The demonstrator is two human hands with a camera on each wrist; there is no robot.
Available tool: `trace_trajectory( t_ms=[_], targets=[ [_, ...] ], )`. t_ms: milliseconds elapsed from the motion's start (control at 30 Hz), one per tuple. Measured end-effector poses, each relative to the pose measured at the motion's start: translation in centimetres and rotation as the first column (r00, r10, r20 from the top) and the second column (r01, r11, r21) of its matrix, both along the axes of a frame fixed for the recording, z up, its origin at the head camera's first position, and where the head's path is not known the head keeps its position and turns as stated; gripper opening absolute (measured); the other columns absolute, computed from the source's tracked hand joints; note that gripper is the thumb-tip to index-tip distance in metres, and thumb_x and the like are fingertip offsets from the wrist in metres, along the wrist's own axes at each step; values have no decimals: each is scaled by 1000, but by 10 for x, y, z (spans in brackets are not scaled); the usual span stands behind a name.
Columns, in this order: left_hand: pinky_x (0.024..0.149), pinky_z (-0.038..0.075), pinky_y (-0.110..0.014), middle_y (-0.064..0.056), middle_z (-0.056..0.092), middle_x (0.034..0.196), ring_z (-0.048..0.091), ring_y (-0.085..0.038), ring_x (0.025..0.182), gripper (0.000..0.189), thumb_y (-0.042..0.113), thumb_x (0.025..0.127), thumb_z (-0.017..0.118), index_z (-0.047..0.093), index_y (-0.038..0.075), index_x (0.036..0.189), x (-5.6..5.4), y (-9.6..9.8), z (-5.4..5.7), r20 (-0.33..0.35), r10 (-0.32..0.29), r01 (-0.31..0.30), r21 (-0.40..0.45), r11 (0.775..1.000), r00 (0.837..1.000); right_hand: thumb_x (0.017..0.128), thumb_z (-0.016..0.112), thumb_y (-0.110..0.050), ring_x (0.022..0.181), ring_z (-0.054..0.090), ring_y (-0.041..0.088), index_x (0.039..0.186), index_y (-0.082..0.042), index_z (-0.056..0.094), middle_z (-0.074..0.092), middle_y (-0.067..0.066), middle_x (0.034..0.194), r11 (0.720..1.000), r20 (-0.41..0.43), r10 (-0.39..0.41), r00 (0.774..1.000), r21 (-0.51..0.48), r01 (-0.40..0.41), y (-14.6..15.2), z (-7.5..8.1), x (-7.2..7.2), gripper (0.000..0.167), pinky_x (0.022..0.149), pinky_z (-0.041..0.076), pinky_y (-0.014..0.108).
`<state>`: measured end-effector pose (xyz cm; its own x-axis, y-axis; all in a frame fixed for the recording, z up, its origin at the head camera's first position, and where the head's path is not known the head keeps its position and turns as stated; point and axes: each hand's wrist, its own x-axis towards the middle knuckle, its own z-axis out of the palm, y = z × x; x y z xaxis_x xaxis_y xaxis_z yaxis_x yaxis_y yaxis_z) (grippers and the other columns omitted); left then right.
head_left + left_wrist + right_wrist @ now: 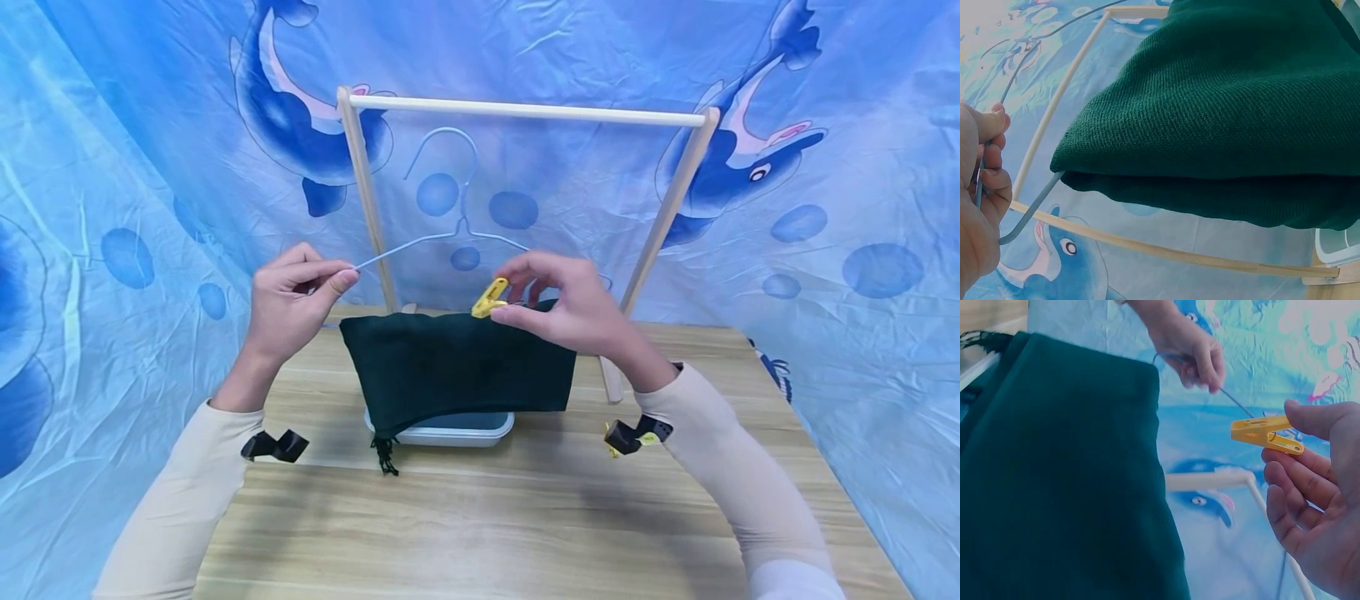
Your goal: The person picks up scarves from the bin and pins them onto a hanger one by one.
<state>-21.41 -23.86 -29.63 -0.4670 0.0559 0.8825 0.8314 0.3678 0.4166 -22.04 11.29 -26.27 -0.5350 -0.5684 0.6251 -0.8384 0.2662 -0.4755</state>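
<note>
Yellow clothespin (1259,432) in the right hand (1329,519) (thumb above, fingers below), near dark green cloth (1072,475).

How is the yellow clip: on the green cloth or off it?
Off. In the right wrist view, the right hand pinches the yellow clip, and a gap shows between it and the green cloth.

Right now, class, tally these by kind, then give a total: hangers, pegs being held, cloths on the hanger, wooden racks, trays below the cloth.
Hanger: 1
Yellow peg, held: 1
Green cloth: 1
Wooden rack: 1
White-rimmed tray: 1
Total: 5
</note>
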Motion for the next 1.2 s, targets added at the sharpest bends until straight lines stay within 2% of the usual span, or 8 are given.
trace_trajectory(
  t_ms=[233,500,767,1200],
  targets=[
    [57,26,-20,-10,49,67,40,-7,63,8,-6,82,81,78,-10,89,0,2,0,-4,-4,4,-1,1000,1000,90,79,-15,88,64,10,123,-9,71,72,1,101,996,56,81,995,-39,-79,-35,-1,-5,35,72,54,34],
    [56,26,-20,-9,50,68,40,-6,62,9,-11,80,81,78,-9,88,1,3,2,7,15,-15,7,1000,1000,92,78,-15,88,63,9,121,-7,71,72,-1,101,985,88,152,984,-90,-145,-73,-6,-9,31,72,54,31],
    [56,27,-20,-7,50,68,41,-6,63,10,-13,80,80,78,-9,88,2,3,4,12,31,-31,-11,999,999,93,78,-17,87,65,6,115,-6,72,75,0,101,989,85,139,987,-69,-133,-97,-8,-14,25,72,52,29],
    [57,26,-20,-9,49,67,40,-7,63,7,-9,81,81,78,-9,88,4,4,1,-10,16,-16,-3,1000,1000,92,77,-8,62,51,12,99,-3,79,76,3,86,983,11,111,994,-146,-109,-125,-18,-17,9,57,40,25]
  ],
)
